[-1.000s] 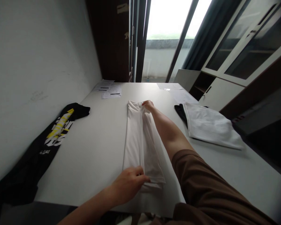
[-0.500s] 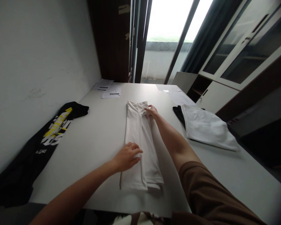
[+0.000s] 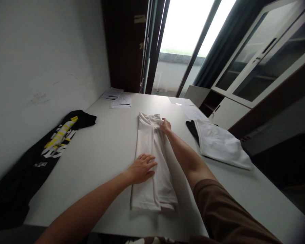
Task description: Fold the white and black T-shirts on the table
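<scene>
We have the folded white garment [image 3: 144, 196] at the middle of the white table [image 3: 104, 145], its long axis running near to far and leaning only slightly. Our left hand [image 3: 141, 168] comes in from the left and rests palm down across its middle, fingers loosely spread and gripping nothing. Our right hand [image 3: 165, 125] reaches to its far right corner, fingers bent at the edge; we cannot tell whether they pinch the cloth. So the left is nearer the near hem, the right nearer the gathered far end
</scene>
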`<state>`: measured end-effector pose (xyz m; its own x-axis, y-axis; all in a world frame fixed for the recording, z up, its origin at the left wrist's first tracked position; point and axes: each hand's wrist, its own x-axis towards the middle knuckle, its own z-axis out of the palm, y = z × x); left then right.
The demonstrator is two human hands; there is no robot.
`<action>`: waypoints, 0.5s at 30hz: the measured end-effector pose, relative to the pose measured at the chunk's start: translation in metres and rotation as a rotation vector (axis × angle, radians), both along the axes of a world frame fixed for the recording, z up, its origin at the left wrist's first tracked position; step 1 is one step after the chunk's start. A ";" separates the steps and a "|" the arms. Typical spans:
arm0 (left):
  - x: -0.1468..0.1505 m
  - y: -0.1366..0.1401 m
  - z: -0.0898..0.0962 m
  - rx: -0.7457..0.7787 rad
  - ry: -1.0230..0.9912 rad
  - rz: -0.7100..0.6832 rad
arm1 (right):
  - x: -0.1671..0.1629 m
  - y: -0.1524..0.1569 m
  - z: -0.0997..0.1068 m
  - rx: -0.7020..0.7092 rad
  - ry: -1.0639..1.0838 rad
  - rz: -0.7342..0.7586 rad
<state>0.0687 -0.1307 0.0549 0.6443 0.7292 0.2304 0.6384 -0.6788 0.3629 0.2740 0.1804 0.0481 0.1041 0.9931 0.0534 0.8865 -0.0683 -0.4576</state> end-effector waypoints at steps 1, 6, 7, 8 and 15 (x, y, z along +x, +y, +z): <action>0.000 0.000 0.000 0.001 -0.001 0.003 | 0.000 -0.001 0.000 -0.012 -0.023 -0.016; 0.002 -0.003 0.003 -0.001 0.004 -0.024 | -0.011 -0.003 0.006 -0.003 -0.093 -0.063; 0.003 -0.004 0.004 -0.003 0.004 -0.039 | -0.015 -0.001 0.007 0.015 -0.097 -0.054; 0.003 -0.005 0.005 -0.004 0.004 -0.051 | -0.020 0.000 0.008 0.031 -0.099 -0.038; 0.001 -0.006 0.003 -0.025 -0.005 -0.058 | -0.049 0.006 0.003 0.018 -0.028 0.146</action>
<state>0.0696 -0.1364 0.0578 0.6849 0.6959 0.2159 0.5963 -0.7056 0.3828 0.2248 0.1860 0.0515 -0.0430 0.9965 0.0723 0.8990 0.0702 -0.4323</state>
